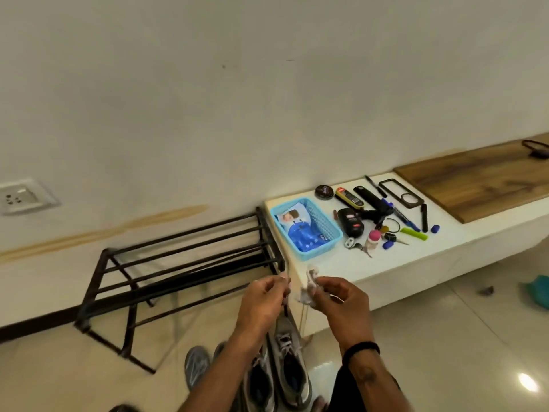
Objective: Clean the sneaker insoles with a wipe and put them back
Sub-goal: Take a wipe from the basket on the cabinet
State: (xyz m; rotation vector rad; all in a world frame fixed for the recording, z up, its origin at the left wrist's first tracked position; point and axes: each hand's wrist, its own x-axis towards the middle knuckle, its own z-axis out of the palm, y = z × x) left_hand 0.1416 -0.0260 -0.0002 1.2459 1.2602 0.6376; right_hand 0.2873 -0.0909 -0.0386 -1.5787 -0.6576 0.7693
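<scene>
White and crumpled, the small wet wipe [309, 288] sits pinched in your right hand [341, 301]; your left hand [264, 301] has its fingers curled, seemingly pinching the wipe's edge, though blur hides the contact. The grey lace-up sneakers [285, 370] stand on the floor at six o'clock. The blue plastic basket [323, 224] holding a wipes pack sits at twelve o'clock.

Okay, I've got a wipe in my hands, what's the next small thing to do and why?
Probably spread the wipe flat: it hangs crumpled from the right hand, the left hand pinching near its edge. The sneakers wait on the floor below.
</scene>
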